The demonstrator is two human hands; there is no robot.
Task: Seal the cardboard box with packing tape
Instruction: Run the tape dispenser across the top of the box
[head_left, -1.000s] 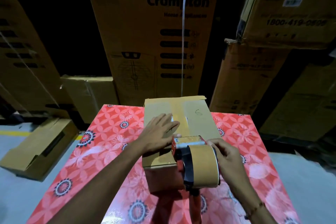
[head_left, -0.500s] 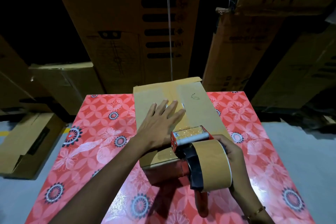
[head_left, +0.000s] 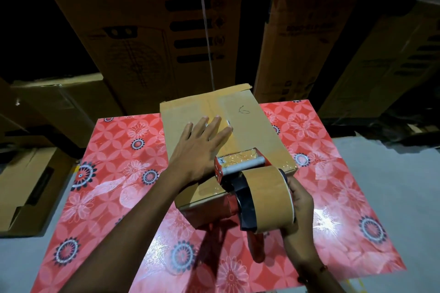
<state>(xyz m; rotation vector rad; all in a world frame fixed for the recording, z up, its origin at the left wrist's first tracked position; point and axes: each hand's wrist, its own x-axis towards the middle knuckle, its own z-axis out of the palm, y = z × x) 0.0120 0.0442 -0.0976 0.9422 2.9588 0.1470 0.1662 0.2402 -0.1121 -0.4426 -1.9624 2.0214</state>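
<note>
Stacked cartons loom behind the counter (head_left: 114,173) where the left hand (head_left: 200,150) lies spread flat on the light, stiff cardboard box (head_left: 250,126), the right hand (head_left: 300,200) gripping the tape dispenser (head_left: 254,192) at its near edge.

We see a dim warehouse scene, lit from above and near the camera. Glare patches sit on the glossy red tablecloth (head_left: 114,188), strongest near its right edge. A dark shadow falls on the cloth just under the tape dispenser (head_left: 252,188) and the left hand's (head_left: 200,150) forearm. Stacked cartons (head_left: 147,31) behind fade into black. Wide-angle bending shows at the frame edges. Carton print looks soft.
</note>
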